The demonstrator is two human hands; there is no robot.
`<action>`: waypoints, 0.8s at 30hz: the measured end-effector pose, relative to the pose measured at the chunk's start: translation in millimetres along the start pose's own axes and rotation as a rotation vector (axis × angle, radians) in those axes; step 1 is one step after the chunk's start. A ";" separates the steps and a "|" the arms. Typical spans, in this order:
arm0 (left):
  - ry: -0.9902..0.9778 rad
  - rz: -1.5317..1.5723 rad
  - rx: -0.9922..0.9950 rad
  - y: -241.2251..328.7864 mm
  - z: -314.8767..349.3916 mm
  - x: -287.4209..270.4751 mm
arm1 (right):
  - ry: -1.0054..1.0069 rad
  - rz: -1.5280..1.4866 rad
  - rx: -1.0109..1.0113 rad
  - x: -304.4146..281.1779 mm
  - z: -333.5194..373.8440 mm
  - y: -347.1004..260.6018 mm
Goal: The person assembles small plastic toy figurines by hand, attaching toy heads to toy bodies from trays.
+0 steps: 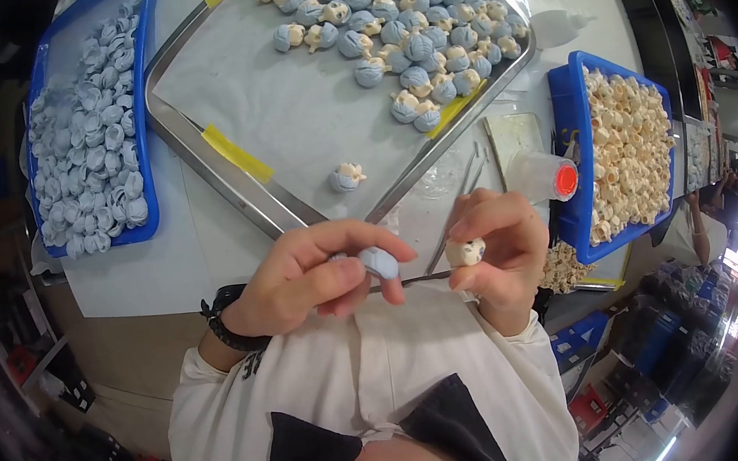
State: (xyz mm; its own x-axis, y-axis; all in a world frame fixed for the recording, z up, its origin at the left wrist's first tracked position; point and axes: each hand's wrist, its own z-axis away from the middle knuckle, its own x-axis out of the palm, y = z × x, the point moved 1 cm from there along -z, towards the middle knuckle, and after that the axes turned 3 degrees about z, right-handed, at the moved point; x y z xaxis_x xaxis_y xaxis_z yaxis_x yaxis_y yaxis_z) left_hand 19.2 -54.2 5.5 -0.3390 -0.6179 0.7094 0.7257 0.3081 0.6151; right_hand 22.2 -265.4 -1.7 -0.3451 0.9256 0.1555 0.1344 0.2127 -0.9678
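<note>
Gripping pale-blue curved shell (380,263) with left hand (298,278) | pinching cream rounded head (465,253) with right hand (507,238) | apart, right of shell

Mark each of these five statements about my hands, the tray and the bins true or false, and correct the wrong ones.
1. The left hand holds a pale blue piece. True.
2. The right hand is empty. False: it holds a cream-coloured head.
3. One blue-and-cream head lies apart from the cluster on the metal tray. True.
4. The left bin is red. False: it is blue.
5. The right bin holds cream-coloured pieces. True.
</note>
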 end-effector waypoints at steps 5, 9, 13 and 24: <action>0.086 0.044 0.094 1.2 -2.9 0.7 | 0.004 -0.237 0.102 8.2 2.6 -5.8; 0.059 0.116 0.098 -1.6 -1.0 -1.3 | 0.044 -0.179 0.180 7.1 6.7 -8.7; -0.092 0.085 0.279 -9.3 -4.6 -8.7 | 0.547 0.310 -0.351 -17.4 15.2 -50.0; -0.037 -0.055 0.289 -1.9 -7.6 -5.9 | 0.385 1.366 0.016 -73.3 15.0 -60.2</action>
State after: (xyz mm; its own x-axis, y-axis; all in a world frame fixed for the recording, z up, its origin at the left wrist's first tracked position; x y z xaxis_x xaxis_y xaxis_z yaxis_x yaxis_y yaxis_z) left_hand 24.3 -56.6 -2.5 -0.3987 -0.6141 0.6812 0.5072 0.4711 0.7216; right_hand 25.5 -350.7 42.2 0.3169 0.4236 -0.8486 0.1396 -0.9058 -0.4001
